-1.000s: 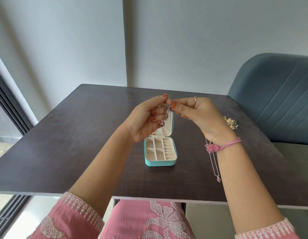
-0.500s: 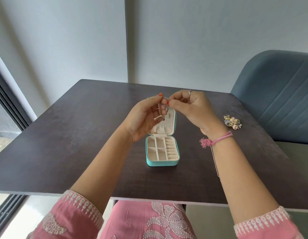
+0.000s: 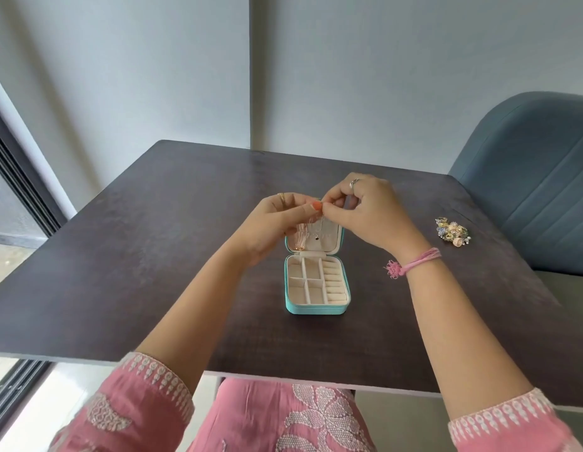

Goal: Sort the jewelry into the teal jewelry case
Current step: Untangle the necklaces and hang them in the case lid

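The teal jewelry case [image 3: 316, 309] lies open at the table's middle, its cream compartments bare and its lid [image 3: 329, 238] standing upright behind. A thin silver necklace [image 3: 317, 230] with a small dark pendant hangs down the inside of the lid. Beside it on the lid's left hangs a rose-gold chain [image 3: 299, 238]. My left hand [image 3: 270, 223] and my right hand [image 3: 368, 212] meet at the lid's top edge, fingertips pinching the silver necklace's upper end. The exact grip point is hidden by my fingers.
A small cluster of flowery gold and pastel jewelry [image 3: 453, 231] lies on the dark table [image 3: 153, 256] at the right. A blue upholstered chair [image 3: 538, 177] stands at the table's right side. A window frame runs along the left.
Both hands lowered toward the lid's top edge. The silver necklace that trailed on the table under my right wrist now hangs inside the lid.
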`<move>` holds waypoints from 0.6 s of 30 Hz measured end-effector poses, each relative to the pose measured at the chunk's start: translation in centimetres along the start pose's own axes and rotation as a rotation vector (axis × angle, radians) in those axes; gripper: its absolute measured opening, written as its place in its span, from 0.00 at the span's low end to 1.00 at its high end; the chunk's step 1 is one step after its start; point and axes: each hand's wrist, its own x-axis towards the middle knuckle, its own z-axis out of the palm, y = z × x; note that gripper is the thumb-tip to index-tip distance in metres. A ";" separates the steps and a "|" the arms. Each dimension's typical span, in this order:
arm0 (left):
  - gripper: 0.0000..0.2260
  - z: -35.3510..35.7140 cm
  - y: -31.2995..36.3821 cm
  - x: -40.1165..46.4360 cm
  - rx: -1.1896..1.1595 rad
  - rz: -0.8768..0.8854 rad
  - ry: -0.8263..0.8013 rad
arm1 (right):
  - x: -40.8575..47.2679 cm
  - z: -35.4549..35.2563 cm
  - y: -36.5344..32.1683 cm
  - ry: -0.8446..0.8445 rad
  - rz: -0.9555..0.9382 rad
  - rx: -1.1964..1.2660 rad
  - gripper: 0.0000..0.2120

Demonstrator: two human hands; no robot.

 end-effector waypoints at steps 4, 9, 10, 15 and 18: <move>0.05 -0.6 -0.1 0.7 0.196 0.066 0.029 | 0.1 0.4 0.6 -0.015 0.008 -0.077 0.07; 0.05 -0.9 -0.4 1.3 0.444 0.088 0.046 | 0.0 1.0 1.7 -0.038 0.040 -0.136 0.05; 0.06 -0.9 -0.5 1.4 0.508 0.097 0.063 | 0.0 1.2 1.9 -0.043 0.051 -0.141 0.05; 0.09 -0.6 -1.2 1.9 0.805 0.113 0.144 | -0.4 2.4 2.7 -0.032 0.092 -0.159 0.06; 0.10 -0.5 -2.0 2.2 0.886 0.122 0.237 | -0.5 3.2 3.2 0.010 0.099 -0.202 0.06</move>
